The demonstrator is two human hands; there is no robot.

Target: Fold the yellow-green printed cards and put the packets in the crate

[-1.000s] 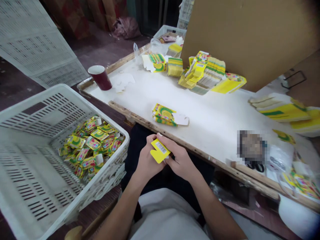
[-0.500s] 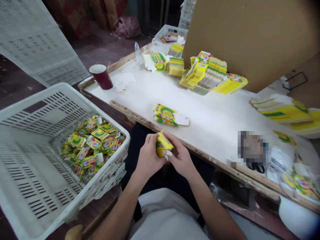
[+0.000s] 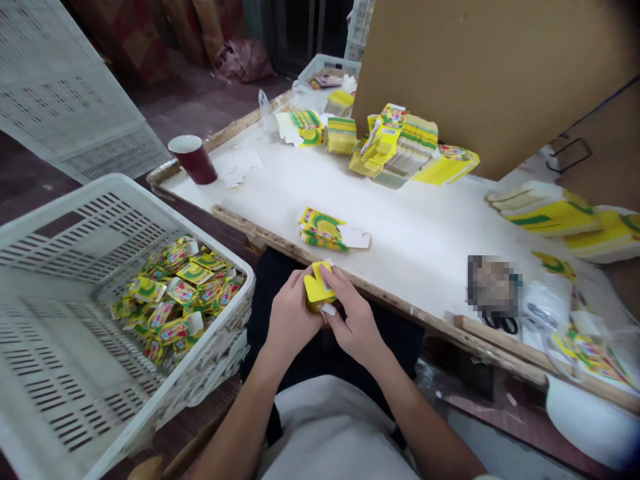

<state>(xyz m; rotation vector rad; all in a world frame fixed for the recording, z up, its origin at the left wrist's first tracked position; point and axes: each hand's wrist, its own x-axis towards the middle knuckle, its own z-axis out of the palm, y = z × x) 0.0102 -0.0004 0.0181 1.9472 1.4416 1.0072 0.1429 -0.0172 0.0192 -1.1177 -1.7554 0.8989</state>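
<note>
Over my lap, in front of the table edge, both hands grip one small yellow carton (image 3: 320, 285). My left hand (image 3: 291, 313) is closed around its left side. My right hand (image 3: 354, 312) pinches the right side, with fingers on the yellow face and the thumb low by a white flap. A plain yellow face with a small barcode is toward me; the far side is hidden. Just beyond, on the table, lie a few flattened yellow-green cartons (image 3: 325, 230) with white flaps.
At left a white plastic crate (image 3: 150, 393) holds many small yellow cartons (image 3: 175, 293). A maroon mug (image 3: 200, 163) stands on the table (image 3: 260, 200). Carton stacks (image 3: 400, 147) lie before a large cardboard sheet (image 3: 450, 80). Black scissors (image 3: 500, 322) lie at right near a wooden strip (image 3: 495, 343).
The carton has been turned in my hands, so its barcode face now shows. My right fingers have moved onto that face. The view has shifted slightly.
</note>
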